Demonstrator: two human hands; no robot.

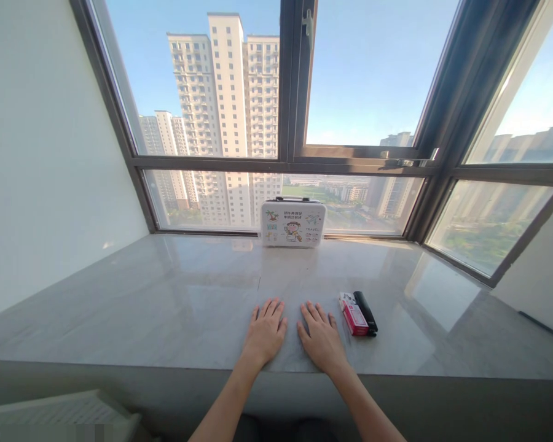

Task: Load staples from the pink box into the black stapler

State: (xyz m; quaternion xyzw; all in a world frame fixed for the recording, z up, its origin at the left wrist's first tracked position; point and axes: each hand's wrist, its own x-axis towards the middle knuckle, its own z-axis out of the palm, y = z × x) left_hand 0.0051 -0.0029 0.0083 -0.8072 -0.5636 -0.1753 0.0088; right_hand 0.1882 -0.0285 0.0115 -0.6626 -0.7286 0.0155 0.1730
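My left hand (264,331) lies flat on the grey marble window sill (120,313), palm down with its fingers spread. Beside it, a short gap to the right, my right hand (321,336) rests the same way, holding nothing. Just right of that hand sit a small red and white box (354,316) and a black stapler-like object (365,313), side by side and touching. Farther back, against the window, stands a white case (293,224) with a dark handle and cartoon prints on its front.
Dark window frames (212,163) border the sill at the back and right. A white wall (50,153) rises on the left. Below the sill's front edge, a pale slatted object (59,417) shows at the lower left. A thin dark strip (544,325) lies at the far right.
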